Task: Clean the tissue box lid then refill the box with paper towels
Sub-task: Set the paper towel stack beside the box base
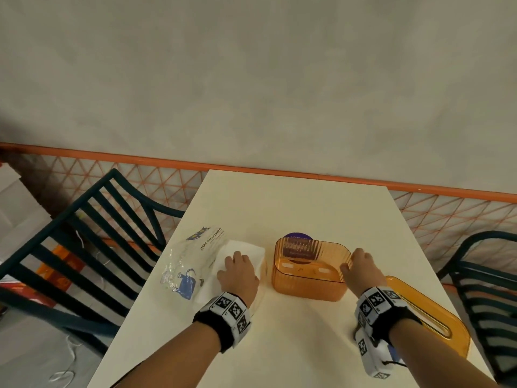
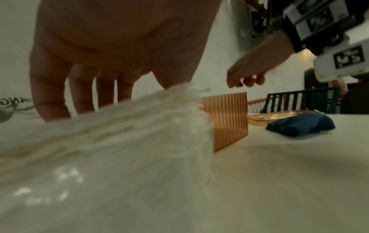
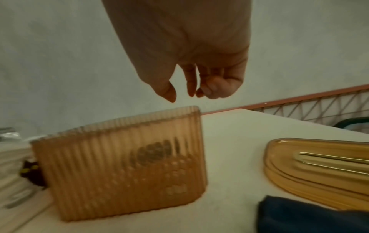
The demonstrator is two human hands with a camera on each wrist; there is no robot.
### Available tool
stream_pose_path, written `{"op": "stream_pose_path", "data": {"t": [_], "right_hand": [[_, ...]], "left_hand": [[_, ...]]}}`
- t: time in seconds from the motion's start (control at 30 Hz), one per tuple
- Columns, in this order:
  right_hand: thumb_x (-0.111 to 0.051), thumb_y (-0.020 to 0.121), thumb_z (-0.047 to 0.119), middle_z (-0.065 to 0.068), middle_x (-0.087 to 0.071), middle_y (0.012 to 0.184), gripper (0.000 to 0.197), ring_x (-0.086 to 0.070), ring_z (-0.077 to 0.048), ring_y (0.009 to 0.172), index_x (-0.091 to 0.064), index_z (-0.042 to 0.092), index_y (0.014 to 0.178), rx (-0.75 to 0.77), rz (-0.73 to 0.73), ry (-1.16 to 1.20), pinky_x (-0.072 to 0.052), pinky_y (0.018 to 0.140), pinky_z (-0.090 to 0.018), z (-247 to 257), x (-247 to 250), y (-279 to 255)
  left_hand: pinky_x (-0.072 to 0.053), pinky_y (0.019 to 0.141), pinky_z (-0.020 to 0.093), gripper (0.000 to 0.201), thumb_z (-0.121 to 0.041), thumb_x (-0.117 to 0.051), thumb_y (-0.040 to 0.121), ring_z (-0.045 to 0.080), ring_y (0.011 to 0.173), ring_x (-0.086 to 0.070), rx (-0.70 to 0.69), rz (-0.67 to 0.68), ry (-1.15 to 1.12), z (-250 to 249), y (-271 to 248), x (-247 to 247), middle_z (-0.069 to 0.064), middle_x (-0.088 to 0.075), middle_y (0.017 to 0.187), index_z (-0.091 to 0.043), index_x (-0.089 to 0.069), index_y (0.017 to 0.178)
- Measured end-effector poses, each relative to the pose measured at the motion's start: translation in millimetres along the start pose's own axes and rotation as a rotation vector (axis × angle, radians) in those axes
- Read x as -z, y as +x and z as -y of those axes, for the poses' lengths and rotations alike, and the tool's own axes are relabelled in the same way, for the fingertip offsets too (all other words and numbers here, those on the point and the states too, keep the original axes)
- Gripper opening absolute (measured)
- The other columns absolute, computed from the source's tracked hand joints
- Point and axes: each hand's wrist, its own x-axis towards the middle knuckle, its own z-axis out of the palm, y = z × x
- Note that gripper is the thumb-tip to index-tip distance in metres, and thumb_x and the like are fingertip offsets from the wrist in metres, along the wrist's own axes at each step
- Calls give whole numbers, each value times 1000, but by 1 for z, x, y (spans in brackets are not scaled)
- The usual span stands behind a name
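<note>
An orange ribbed tissue box (image 1: 307, 284) stands open and lidless mid-table. Its orange lid (image 1: 436, 312), with a long slot, lies flat to the box's right. A stack of white paper towels (image 1: 246, 249) lies left of the box, half out of a clear printed wrapper (image 1: 184, 261). My left hand (image 1: 236, 266) sits over the stack, fingers down its far side and thumb on the near side. My right hand (image 1: 356, 264) hovers just over the box's right rim, fingers loosely curled and holding nothing. A dark blue cloth (image 2: 301, 124) lies near the lid, hidden under my right wrist in the head view.
The white table (image 1: 293, 203) ends at a wall with an orange rail. A dark green slatted chair (image 1: 84, 233) stands at the table's left and another chair (image 1: 481, 275) at its right. A purple round object (image 1: 298, 236) sits just behind the box.
</note>
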Motion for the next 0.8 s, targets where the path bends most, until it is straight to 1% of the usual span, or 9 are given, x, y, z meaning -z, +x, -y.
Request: {"op": "stream_pose_path", "data": {"t": [0.07,0.13,0.2,0.27,0.37,0.5,0.6,0.7,0.8], "right_hand": [[-45,94,22,-15,-43,125,37,-57,-35,105,-38,4,125,-69,18,13,-46,78,-38,-12,-2,7],[-40,97,21,-18,-48,126,36,-57,-35,107,-37,3,128,-111,73,18,-44,76,-35,-18,-7,13],[-34,98,20,-18,-59,107,29,-63,-34,97,-43,3,120,-100,122,19,-48,73,-34,-19,-14,19],[-33,96,16,-13,-57,90,22,-66,-33,88,-47,4,107,-80,135,30,-52,69,-34,-19,-20,22],[-35,94,11,-12,-56,86,10,-65,-31,84,-44,8,93,-50,137,16,-42,52,-27,-19,-23,19],[-34,95,11,-18,-62,99,21,-51,-26,74,-50,1,106,-35,113,20,-39,60,-29,-22,-25,11],[-33,96,10,-12,-54,85,14,-60,-29,76,-46,4,100,-46,126,45,-42,52,-27,-23,-28,11],[-33,97,10,-8,-49,79,9,-66,-32,85,-40,7,92,-51,125,71,-52,64,-33,-21,-27,10],[-33,97,11,-7,-48,77,13,-62,-30,78,-43,4,97,-50,153,76,-55,73,-35,-22,-24,7]], "left_hand": [[-45,91,37,42,-34,-42,97,24,124,-38,26,27,-61,1,3,1,6,-36,135,-8,-40,130],[-45,94,37,39,-32,-40,98,24,126,-37,49,56,-142,4,5,4,6,-36,136,-7,-42,129],[-44,95,36,36,-29,-40,98,25,125,-38,60,71,-198,6,7,7,8,-38,134,-6,-45,125],[-42,96,35,33,-26,-38,99,25,125,-41,72,73,-213,7,8,10,9,-41,133,-5,-47,124],[-41,97,34,32,-21,-36,98,26,122,-46,109,82,-251,7,10,14,12,-46,131,-4,-48,122],[-42,96,34,33,-18,-38,97,27,120,-51,154,109,-328,10,14,15,13,-54,128,-3,-53,121],[-40,100,32,36,-20,-42,97,27,124,-49,169,122,-392,13,15,17,13,-54,132,-2,-53,126],[-37,103,32,37,-20,-44,97,28,127,-48,179,119,-415,16,15,22,15,-54,134,0,-53,127],[-37,103,33,37,-20,-44,97,30,127,-48,174,134,-405,18,15,26,16,-54,135,1,-54,127]]}}
